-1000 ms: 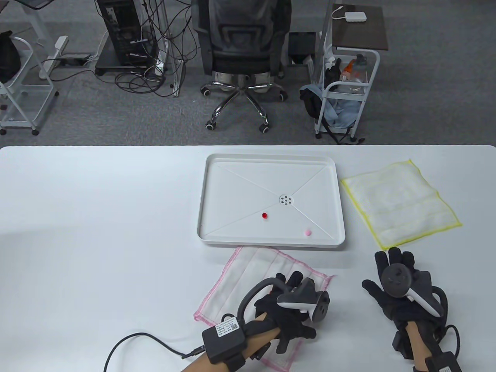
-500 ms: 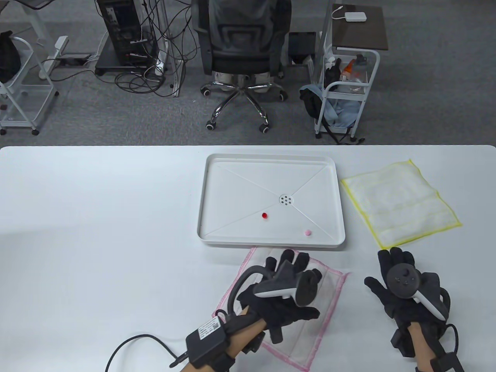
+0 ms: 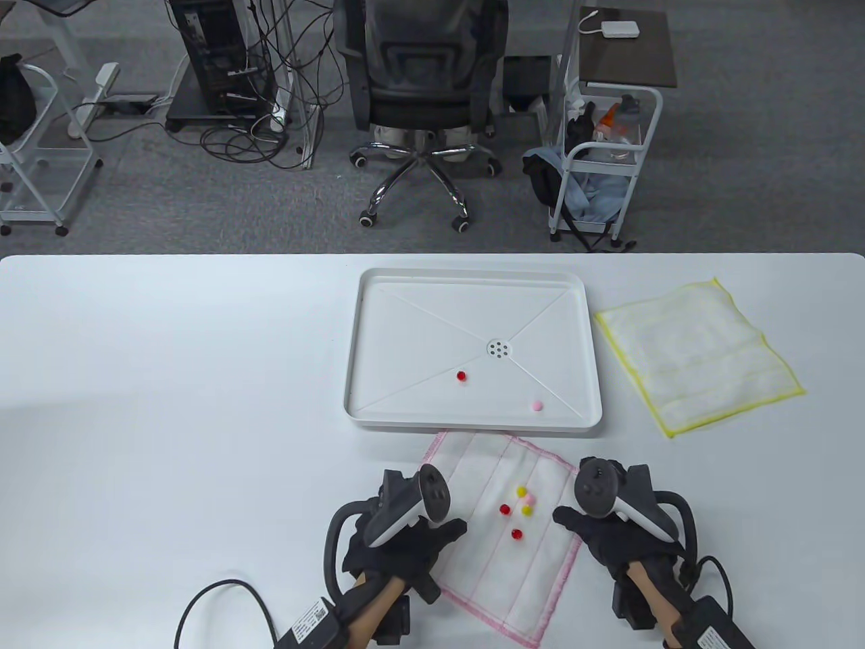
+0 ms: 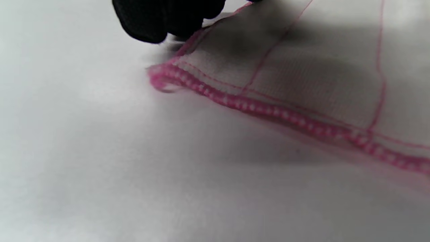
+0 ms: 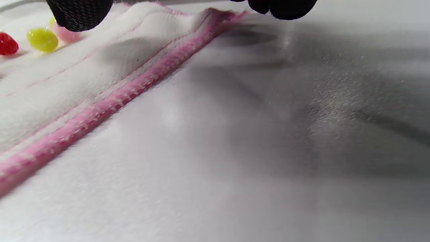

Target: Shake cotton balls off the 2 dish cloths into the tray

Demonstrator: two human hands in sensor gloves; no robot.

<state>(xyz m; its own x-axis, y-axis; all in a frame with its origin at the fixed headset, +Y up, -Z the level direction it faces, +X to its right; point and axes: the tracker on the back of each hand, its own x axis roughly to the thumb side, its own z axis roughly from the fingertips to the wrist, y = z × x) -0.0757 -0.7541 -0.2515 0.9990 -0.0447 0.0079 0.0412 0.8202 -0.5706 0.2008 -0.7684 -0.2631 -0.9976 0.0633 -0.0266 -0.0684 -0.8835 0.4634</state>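
A pink-edged dish cloth (image 3: 503,574) lies flat just in front of the white tray (image 3: 358,351). Several small cotton balls (image 3: 521,507), red, yellow and pink, sit near the cloth's middle. My left hand (image 3: 432,537) grips the cloth's left edge, its fingertips (image 4: 168,20) curled at the pink hem (image 4: 268,111). At the right edge my right hand (image 3: 574,520) pinches the raised hem (image 5: 134,90), its thumb (image 5: 79,11) on top of the cloth near the balls (image 5: 42,39). In the tray lie a red ball (image 3: 461,375) and a pink ball (image 3: 536,405). A yellow-edged cloth (image 3: 699,351) lies flat to the tray's right, with no balls on it.
The white table (image 3: 169,405) stretches bare to the left of the tray. Beyond its far edge stand an office chair (image 3: 422,88), a white cart (image 3: 601,162) and a computer tower with cables (image 3: 216,61). A black cable (image 3: 223,595) trails from my left wrist.
My left hand slid off the top of the pink-edged cloth to its left edge, uncovering the balls. My right hand moved left to the cloth's right edge. The cloth shifted slightly.
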